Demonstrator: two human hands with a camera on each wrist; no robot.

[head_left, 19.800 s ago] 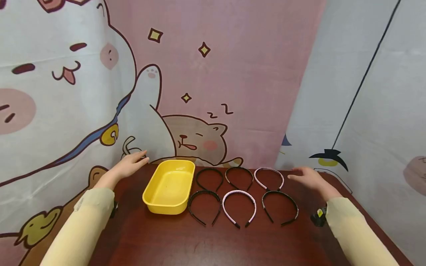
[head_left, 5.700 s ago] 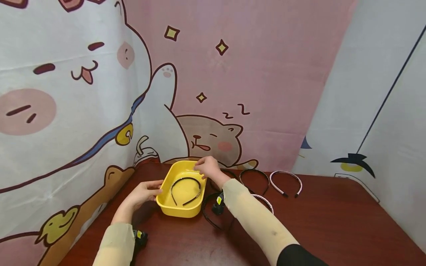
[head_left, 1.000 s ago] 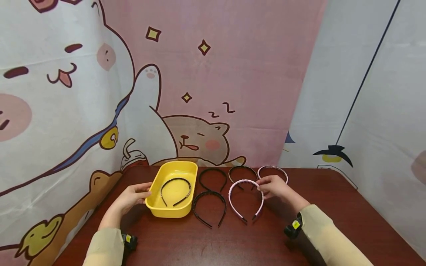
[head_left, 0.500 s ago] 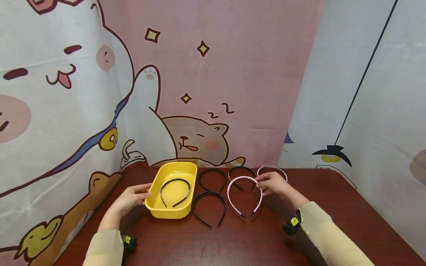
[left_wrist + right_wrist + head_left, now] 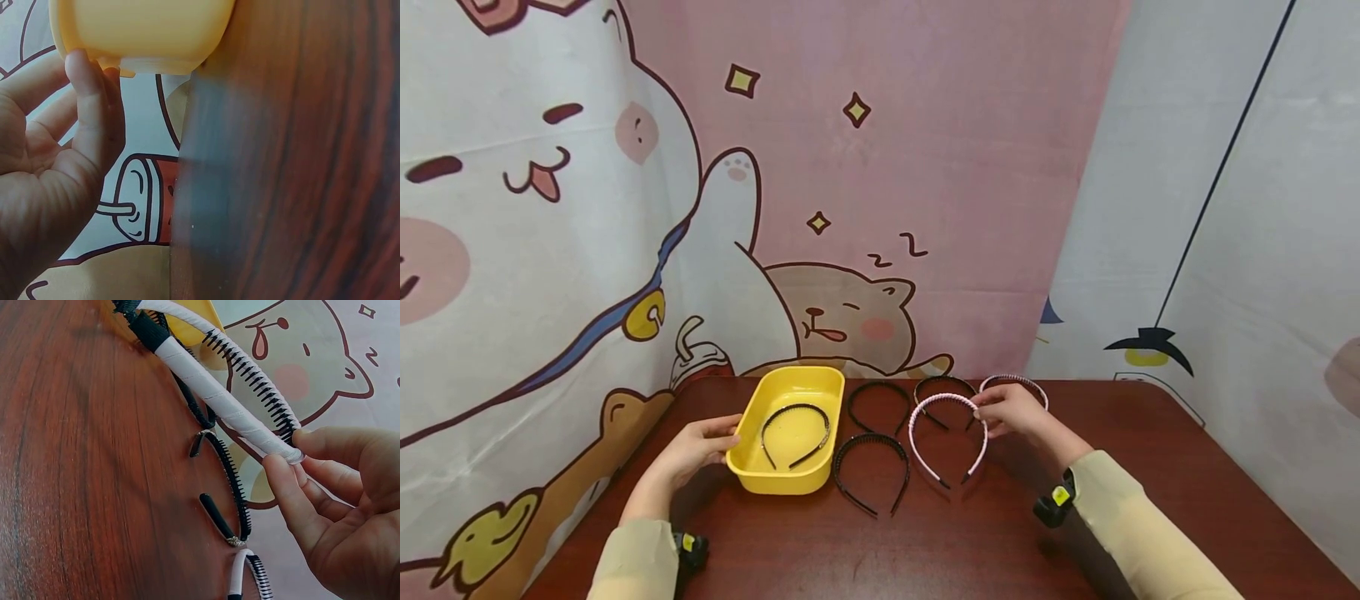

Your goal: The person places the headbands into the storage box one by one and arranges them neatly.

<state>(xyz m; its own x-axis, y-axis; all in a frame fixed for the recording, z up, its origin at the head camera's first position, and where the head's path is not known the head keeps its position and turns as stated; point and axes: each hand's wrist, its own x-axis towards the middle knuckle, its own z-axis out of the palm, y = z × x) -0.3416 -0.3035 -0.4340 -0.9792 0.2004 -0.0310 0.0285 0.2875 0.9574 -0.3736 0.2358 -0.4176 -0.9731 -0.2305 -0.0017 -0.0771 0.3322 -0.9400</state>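
Observation:
My right hand (image 5: 1015, 417) pinches a pink wrapped headband (image 5: 947, 397) by its right side, between thumb and fingers. Black comb teeth line that headband's inner edge in the right wrist view, and its tips are black. It hangs over the table, overlapping the back row of headbands in the head view. With my left hand (image 5: 688, 450) I hold the left rim of a yellow plastic tray (image 5: 782, 483); in the left wrist view fingertips press its wall. Inside the tray lies a thin black headband (image 5: 795, 408) with a shiny decorated side.
On the brown table (image 5: 865, 550), a black toothed headband (image 5: 870, 438) lies right of the tray. Behind are a plain black headband (image 5: 878, 384), a decorated black headband (image 5: 945, 379) and another pink headband (image 5: 1013, 379), partly behind my right hand. A cartoon-printed curtain (image 5: 970, 208) borders the table.
Over the last second my right hand has raised the pink headband slightly and shifted it left. My left hand keeps its place. Much earlier, the tray was empty and the decorated headband lay on the table.

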